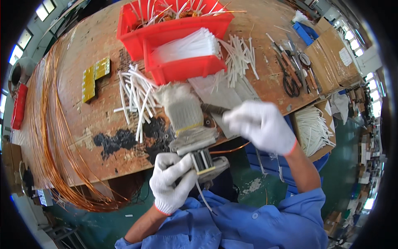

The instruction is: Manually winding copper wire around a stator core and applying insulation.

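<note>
My left hand (pixel 172 180), in a white knitted glove, has its fingers closed at the side of a small part with dark bars and a yellowish edge (pixel 202 161). That part sits against the near end of a cloth-wrapped fixture (pixel 185 114) at the table's front edge. A thin white sleeve (pixel 203 195) with a dark tip hangs down below it. To the right, my right hand (pixel 261 126), gloved too and slightly blurred, is closed at the end of a dark rod-like handle (pixel 214 108). The handle's other end lies beside the cloth wrapping.
Red bins (pixel 182 70) hold white tubes and copper-wired pieces. Loose white sleeves (pixel 137 95) lie left of the fixture, near yellow blocks (pixel 95 79). Copper wire (pixel 54 137) loops over the left edge. Scissors (pixel 291 86) and tools lie right, near cardboard boxes (pixel 331 58).
</note>
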Demonstrator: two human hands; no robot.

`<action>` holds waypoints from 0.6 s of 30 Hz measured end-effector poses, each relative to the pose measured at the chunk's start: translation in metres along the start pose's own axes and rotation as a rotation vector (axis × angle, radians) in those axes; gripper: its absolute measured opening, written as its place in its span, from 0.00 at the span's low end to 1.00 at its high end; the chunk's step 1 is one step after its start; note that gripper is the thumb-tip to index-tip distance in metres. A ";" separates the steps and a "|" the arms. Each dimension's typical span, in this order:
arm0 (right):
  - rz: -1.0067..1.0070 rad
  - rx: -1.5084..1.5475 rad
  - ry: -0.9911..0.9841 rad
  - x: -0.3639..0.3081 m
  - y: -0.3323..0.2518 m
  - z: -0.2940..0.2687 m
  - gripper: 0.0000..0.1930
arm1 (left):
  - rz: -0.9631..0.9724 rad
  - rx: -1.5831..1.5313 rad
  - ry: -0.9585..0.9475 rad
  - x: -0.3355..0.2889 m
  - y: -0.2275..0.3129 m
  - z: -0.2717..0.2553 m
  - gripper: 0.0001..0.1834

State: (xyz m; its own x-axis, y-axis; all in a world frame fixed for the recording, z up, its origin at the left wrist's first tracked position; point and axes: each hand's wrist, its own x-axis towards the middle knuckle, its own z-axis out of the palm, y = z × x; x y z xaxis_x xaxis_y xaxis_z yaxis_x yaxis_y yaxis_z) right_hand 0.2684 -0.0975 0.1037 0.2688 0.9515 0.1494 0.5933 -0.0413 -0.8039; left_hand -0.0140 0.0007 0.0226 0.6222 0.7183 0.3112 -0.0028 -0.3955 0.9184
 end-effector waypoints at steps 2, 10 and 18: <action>0.288 -0.009 0.214 0.040 0.036 -0.011 0.13 | -0.011 0.025 0.007 0.000 0.002 0.002 0.20; 0.374 0.028 0.354 0.166 0.106 -0.007 0.18 | 0.033 0.046 0.007 -0.001 -0.002 0.001 0.22; 0.141 -0.138 0.474 0.103 0.027 -0.054 0.17 | 0.029 -0.015 0.057 -0.004 -0.004 0.008 0.22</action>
State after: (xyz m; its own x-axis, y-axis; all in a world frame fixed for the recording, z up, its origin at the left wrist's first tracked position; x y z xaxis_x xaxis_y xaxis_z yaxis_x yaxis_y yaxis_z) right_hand 0.3532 -0.0173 0.1290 0.6487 0.6926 0.3154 0.6128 -0.2296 -0.7562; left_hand -0.0100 -0.0047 0.0154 0.5764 0.7380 0.3508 -0.0326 -0.4081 0.9123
